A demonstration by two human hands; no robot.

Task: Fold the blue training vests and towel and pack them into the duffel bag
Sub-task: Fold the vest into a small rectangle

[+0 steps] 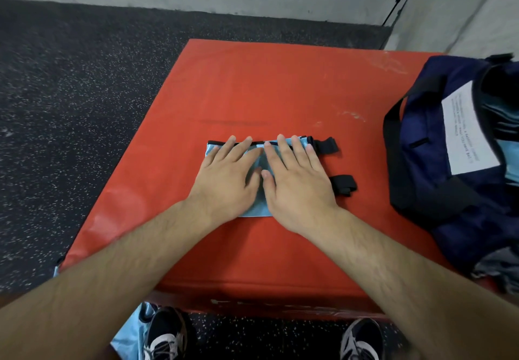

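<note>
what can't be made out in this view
Head view:
folded vest: mostly covered by the left hand and right hand.
duffel bag: cut off by the right edge, inside mostly hidden.
white label: print too small.
blue fabric at bottom left: cut off by the bottom edge.

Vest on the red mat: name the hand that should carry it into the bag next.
Right, probably. The right hand and left hand both press flat on the folded vest, but the open bag sits on the right of the mat, nearer the right hand; the left would have to cross over.
</note>
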